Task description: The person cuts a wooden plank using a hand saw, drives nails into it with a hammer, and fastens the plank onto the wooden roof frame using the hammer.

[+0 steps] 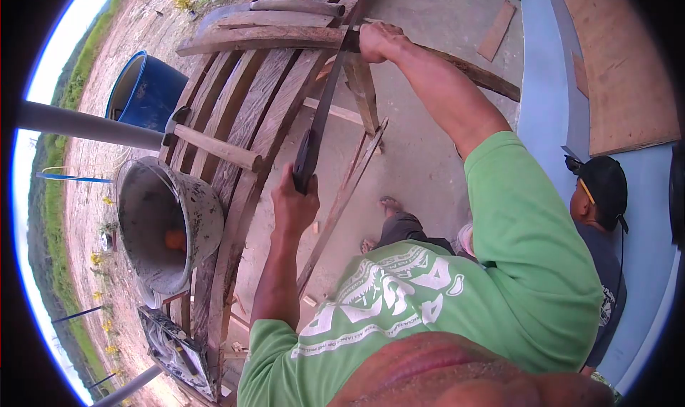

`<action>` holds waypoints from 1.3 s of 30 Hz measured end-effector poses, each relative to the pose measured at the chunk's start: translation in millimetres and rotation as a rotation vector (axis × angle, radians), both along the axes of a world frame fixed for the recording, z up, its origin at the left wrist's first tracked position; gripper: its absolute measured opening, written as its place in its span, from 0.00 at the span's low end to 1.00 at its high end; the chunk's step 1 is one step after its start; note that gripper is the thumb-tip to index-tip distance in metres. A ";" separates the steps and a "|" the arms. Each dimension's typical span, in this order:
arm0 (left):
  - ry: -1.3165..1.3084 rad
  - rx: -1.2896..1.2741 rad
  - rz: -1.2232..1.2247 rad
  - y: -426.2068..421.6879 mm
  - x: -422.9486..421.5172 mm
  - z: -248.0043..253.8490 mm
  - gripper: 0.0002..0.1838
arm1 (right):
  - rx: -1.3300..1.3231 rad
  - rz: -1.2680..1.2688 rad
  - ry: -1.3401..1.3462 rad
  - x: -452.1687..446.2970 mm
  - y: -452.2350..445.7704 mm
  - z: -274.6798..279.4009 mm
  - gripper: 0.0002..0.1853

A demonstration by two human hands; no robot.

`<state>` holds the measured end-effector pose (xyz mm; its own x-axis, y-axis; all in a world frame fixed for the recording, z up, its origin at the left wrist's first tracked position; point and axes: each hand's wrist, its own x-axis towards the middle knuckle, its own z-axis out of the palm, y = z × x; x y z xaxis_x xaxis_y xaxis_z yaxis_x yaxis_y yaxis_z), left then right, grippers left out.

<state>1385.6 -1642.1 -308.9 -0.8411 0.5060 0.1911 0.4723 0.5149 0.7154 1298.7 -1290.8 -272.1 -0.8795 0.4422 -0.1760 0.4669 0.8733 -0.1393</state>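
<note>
My left hand is closed around the dark handle of a handsaw. The saw's long blade points away from me, its far part crossing a wooden beam laid over the slatted wooden bench. Just right of the blade, my right hand grips the beam, whose darker end continues past my forearm. How deep the blade sits in the wood, I cannot tell. A hammer with a wooden handle lies across the slats, left of my left hand.
Along the bench's left side are a cement-stained bucket, a blue drum and a smeared tray. Grey poles stand beyond. A person in a black cap is close on my right, by the pale blue wall. Wood scraps lie on the floor.
</note>
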 end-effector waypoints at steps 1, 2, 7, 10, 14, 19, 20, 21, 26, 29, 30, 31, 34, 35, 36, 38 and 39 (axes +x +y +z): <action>-0.164 -0.093 0.080 -44.0 30.8 -5.4 0.16 | -0.015 0.001 -0.003 2.6 0.3 -0.4 0.19; -0.223 -0.113 0.107 -80.1 54.3 -13.9 0.18 | -0.006 -0.005 -0.007 5.6 3.7 0.9 0.19; -0.042 0.020 -0.003 17.9 -13.2 -15.1 0.15 | 0.034 0.001 -0.042 1.7 -0.1 5.8 0.21; 0.199 0.100 -0.022 160.4 -99.5 -5.3 0.14 | 0.020 -0.017 -0.014 2.3 2.0 -5.2 0.21; 0.052 0.000 -0.028 62.9 -44.4 -5.4 0.14 | -0.017 -0.017 -0.049 0.4 6.3 9.6 0.20; -0.299 -0.045 0.145 -80.0 55.9 -18.5 0.14 | 0.003 -0.018 -0.064 -0.8 -2.0 -0.8 0.21; -0.287 -0.020 0.152 -76.9 54.1 -18.7 0.15 | 0.014 -0.024 -0.059 -3.1 1.3 -0.6 0.21; -0.084 0.038 0.017 -48.6 25.5 -28.2 0.15 | 0.014 -0.026 -0.068 -3.6 4.3 -0.3 0.21; 0.014 0.121 -0.037 150.1 -88.6 -9.0 0.14 | -0.007 -0.067 -0.023 -1.8 1.2 -1.9 0.21; -0.162 0.018 -0.001 103.7 -57.1 17.5 0.14 | 0.000 -0.022 -0.065 2.5 -7.4 -2.5 0.21; -0.002 0.019 0.004 56.9 -36.2 -14.1 0.14 | 0.004 -0.032 -0.058 0.8 0.6 3.2 0.21; -0.003 0.005 -0.013 5.5 -5.4 -23.6 0.14 | 0.002 -0.021 -0.051 -1.5 -0.1 2.4 0.21; -0.230 -0.029 0.104 -76.5 46.7 -44.9 0.16 | -0.010 -0.020 -0.066 -0.4 1.8 4.2 0.21; -0.216 -0.011 0.102 -76.0 46.5 -45.4 0.16 | -0.021 -0.014 -0.078 0.0 -1.7 5.8 0.21; -0.193 0.019 0.091 -67.8 39.9 -48.1 0.16 | -0.021 -0.018 -0.079 -0.8 1.2 8.4 0.20; -0.055 -0.014 0.035 28.3 -26.4 -44.5 0.17 | 0.009 0.007 -0.050 -5.9 7.8 0.4 0.21; -0.087 0.033 0.040 87.7 -59.0 -35.7 0.15 | 0.023 0.018 -0.042 -6.5 7.9 -4.2 0.21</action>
